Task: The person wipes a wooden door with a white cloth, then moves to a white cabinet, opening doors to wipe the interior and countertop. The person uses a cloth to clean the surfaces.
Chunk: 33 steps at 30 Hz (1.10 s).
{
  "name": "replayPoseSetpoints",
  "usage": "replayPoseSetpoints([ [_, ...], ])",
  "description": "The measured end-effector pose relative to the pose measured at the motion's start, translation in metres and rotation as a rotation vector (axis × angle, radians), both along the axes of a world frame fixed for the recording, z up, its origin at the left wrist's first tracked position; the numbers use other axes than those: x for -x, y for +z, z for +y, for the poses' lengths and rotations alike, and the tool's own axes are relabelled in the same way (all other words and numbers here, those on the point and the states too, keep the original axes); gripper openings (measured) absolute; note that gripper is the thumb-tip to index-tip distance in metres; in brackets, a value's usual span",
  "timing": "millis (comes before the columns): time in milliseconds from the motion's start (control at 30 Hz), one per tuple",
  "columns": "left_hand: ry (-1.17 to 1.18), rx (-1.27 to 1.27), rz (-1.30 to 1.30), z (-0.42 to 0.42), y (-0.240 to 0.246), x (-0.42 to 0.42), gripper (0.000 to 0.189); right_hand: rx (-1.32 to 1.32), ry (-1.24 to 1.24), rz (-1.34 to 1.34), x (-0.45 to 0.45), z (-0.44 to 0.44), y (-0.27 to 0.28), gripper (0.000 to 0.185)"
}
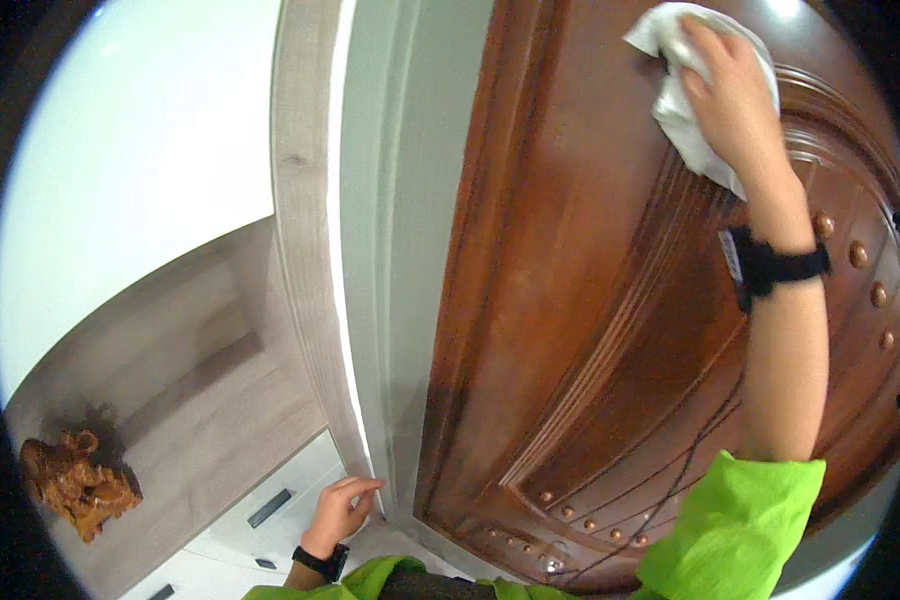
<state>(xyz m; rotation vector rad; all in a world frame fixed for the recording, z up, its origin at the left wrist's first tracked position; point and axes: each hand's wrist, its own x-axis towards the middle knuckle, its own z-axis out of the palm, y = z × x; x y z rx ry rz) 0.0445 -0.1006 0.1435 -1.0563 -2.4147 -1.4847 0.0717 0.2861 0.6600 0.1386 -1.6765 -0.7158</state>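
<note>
My right hand [735, 97] holds a crumpled white cloth [694, 124] flat against the upper part of a brown carved wooden door [570, 225]. The fingertips press into folds of the cloth. A black band circles my right wrist, below a bright green sleeve's bare forearm. Low in the view, my left hand [339, 508] holds nothing; its fingers are bent, with a gap by the thumb, near the edge of a white drawer unit and the pale door frame. A black band is on that wrist too.
Left of the grey-green door frame [412, 225] stands a wood-grain cabinet [300, 150] with a glossy white panel [150, 150]. A carved brown ornament [86, 487] sits on its shelf. White drawers [232, 532] with dark handles [270, 508] are below. Round studs [858, 255] project from the door.
</note>
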Motion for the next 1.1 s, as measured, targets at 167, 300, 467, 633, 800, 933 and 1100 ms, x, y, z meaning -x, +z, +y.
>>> replayPoseSetpoints([
  [167, -0.015, 0.019, -0.087, 0.004, -0.007, 0.003, 0.025, 0.003, -0.182, 0.159, 0.040, -0.019, -0.061, 0.028],
  [300, -0.114, -0.008, 0.041, 0.026, -0.007, 0.014, 0.023, 0.066, -0.067, -0.257, 0.035, -0.026, -0.206, 0.021],
  [467, -0.253, -0.030, -0.030, 0.043, -0.003, 0.005, 0.023, 0.294, -0.020, -0.837, -0.002, -0.042, -0.370, 0.022],
  [633, -0.336, 0.024, -0.082, 0.075, -0.015, -0.011, 0.022, 2.080, 1.073, -1.033, -0.088, -0.036, -0.441, 0.035],
  [800, -0.530, 0.112, 0.020, 0.111, -0.020, -0.025, 0.018, 2.320, 1.898, -0.327, -0.164, -0.022, -0.442, 0.036],
  [933, -0.625, 0.094, -0.014, 0.140, -0.010, -0.041, 0.019, 2.377, 1.701, -0.070, -0.215, -0.020, -0.446, 0.041],
  [1100, -0.725, 0.147, -0.099, 0.168, -0.003, -0.069, 0.021, 2.292, 1.291, -0.391, -0.306, 0.015, -0.517, 0.046],
])
